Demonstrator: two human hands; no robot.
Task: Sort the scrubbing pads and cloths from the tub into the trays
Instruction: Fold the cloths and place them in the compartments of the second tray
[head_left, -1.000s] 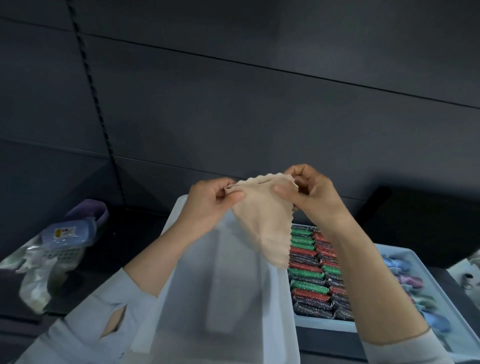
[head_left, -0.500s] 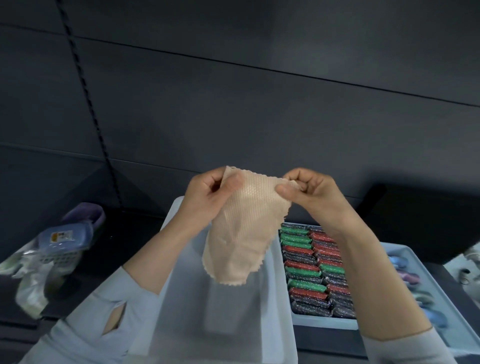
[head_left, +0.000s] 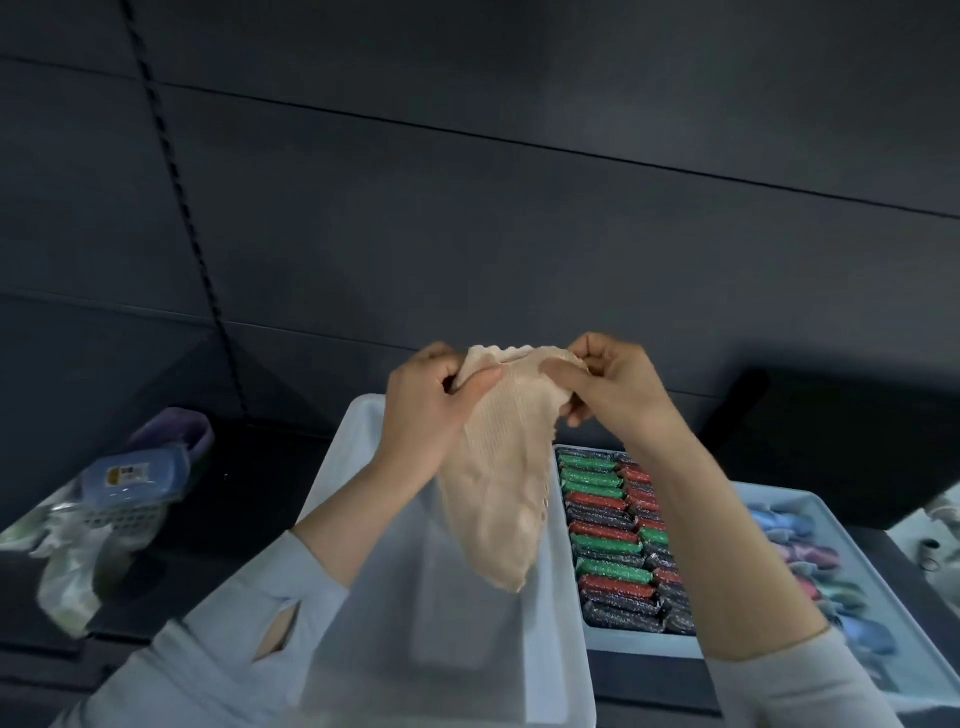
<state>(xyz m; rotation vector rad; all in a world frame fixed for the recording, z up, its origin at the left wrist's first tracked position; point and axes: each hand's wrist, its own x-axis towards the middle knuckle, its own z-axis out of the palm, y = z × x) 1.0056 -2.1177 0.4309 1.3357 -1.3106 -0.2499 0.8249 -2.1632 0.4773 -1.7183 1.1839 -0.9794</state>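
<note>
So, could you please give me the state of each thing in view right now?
Cloth: held up by its top edge, hanging over the tub.
Left hand: pinching the cloth.
Right hand: pinching the cloth.
Tub: open, contents unclear.
Pad tray: filled with rows of pads.
Right tray: holds pastel items, blurred.

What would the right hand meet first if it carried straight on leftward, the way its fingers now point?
The right hand pinches the beige cloth and points toward the left hand. It would likely bunch the cloth first, then meet that hand; depth between them is unclear.
</note>
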